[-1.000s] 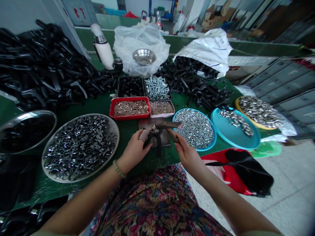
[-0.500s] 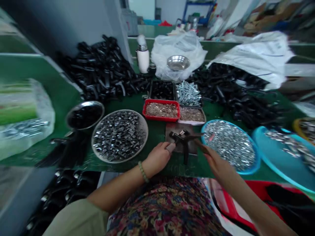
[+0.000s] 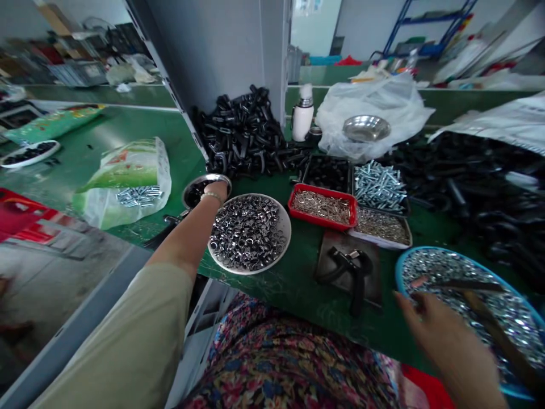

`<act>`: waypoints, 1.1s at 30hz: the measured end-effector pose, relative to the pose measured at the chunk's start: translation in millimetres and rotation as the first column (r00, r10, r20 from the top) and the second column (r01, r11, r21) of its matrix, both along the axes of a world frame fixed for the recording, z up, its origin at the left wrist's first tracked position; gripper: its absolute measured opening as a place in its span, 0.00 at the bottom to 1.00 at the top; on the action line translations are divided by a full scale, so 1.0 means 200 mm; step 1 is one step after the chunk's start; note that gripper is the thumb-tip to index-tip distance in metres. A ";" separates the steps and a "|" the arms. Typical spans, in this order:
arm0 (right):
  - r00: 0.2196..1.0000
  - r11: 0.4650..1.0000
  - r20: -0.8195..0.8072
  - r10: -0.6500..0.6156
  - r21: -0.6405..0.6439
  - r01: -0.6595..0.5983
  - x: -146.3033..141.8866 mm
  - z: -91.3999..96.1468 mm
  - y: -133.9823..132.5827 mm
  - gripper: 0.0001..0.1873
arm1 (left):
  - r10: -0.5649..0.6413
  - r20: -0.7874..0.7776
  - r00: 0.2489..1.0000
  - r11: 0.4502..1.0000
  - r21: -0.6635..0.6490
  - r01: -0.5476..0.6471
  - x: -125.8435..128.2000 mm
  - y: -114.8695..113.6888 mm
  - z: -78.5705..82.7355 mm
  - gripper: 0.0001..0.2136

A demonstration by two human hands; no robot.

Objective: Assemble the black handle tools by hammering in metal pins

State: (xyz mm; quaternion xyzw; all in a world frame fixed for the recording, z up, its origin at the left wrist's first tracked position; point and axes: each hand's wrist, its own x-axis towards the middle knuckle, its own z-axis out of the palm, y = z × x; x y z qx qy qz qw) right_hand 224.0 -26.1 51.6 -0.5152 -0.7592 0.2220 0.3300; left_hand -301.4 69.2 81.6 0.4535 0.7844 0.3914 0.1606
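Observation:
My left hand (image 3: 217,190) reaches into a metal bowl (image 3: 187,196) of small black parts; its fingertips are hidden there. A hammer (image 3: 496,329) with a wooden handle lies across the metal pieces in a blue basin (image 3: 400,272). Beside it, at the basin's near left edge, my right hand (image 3: 447,338) is somewhat blurred, with thumb and fingers apart and apparently nothing in them. Between my hands, a black forked part (image 3: 357,270) with a shiny metal fitting rests on a dark metal plate (image 3: 332,244).
A white plate (image 3: 283,250) holds shiny metal clips. Behind the metal plate stand a red tray (image 3: 293,213) of small pins and a box of silvery bolts (image 3: 378,184). Black parts (image 3: 242,133) are heaped by a grey pillar (image 3: 230,51). A white flask (image 3: 302,116) stands nearby.
My left hand has let go of the black part and moved left to the metal bowl. The hammer has gone from over the plate into the blue basin. The view has turned left.

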 end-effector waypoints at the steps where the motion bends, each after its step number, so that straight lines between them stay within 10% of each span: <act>1: 0.991 0.997 0.122 -0.046 -0.055 0.053 -0.08 -0.03 0.01 0.17 | 0.010 0.018 1.000 1.000 0.013 -0.010 0.01 0.00 0.00 0.14; 5: 0.864 0.921 0.487 -0.132 -0.263 0.289 -0.26 -0.11 0.06 0.15 | 0.047 0.064 0.997 0.994 0.094 -0.053 0.03 -0.04 0.05 0.10; 9: 0.949 0.785 -0.118 -0.291 -0.596 0.167 -0.27 -0.12 0.07 0.19 | -0.102 0.194 0.976 0.978 0.201 0.062 0.34 -0.13 0.04 0.14; 13: 0.600 0.723 -0.685 -0.414 -0.648 -0.241 -0.32 -0.06 -0.04 0.19 | -0.424 0.560 0.712 0.899 0.353 0.258 0.91 -0.32 -0.06 0.12; 18: 0.380 0.770 -0.827 -0.415 -0.542 -0.338 -0.40 0.01 -0.12 0.16 | -0.459 0.698 0.550 0.888 0.355 0.292 1.32 -0.47 -0.11 0.12; 29: 0.312 0.802 -0.856 -0.412 -0.504 -0.320 -0.39 0.01 -0.15 0.17 | -0.464 0.479 0.745 0.869 0.411 0.276 1.52 -0.54 -0.12 0.13; 33: 0.475 0.809 -0.774 -0.418 -0.555 -0.192 -0.36 0.05 -0.12 0.15 | -0.499 0.443 0.745 0.863 0.337 0.377 1.54 -0.55 -0.17 0.18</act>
